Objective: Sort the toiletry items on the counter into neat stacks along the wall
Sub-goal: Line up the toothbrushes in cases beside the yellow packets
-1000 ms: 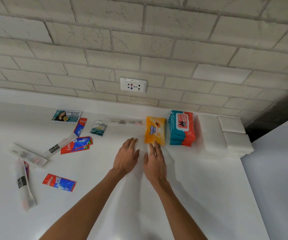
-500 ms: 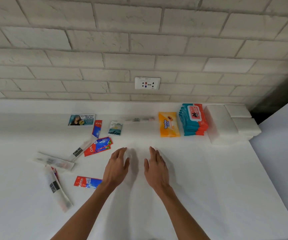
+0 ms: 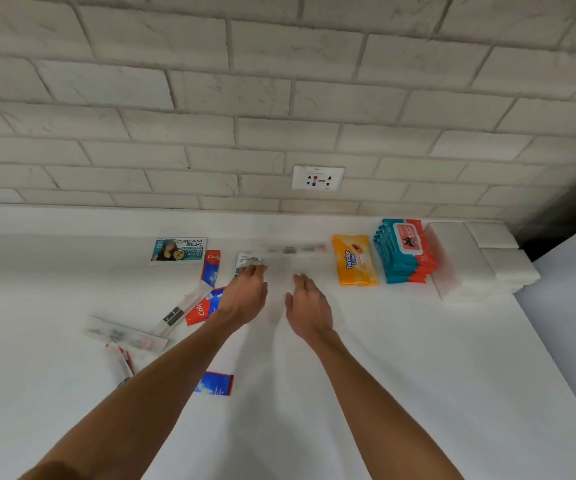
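Left hand (image 3: pixel 245 299), fingers extended, touches the small sachet (image 3: pixel 247 260) left of the orange wipes pack (image 3: pixel 355 263), likely to collect it; right hand (image 3: pixel 309 306) hovers relaxed and empty, nearer that pack.

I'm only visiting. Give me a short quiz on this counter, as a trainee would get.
1. Fill in: the socket is set in the ____.
2. True or false: the orange pack lies right of the teal stack.
3. The left hand has its fingertips at: A the small sachet, B the orange pack, C the socket?
Key: 1 wall; 2 false; 3 A.
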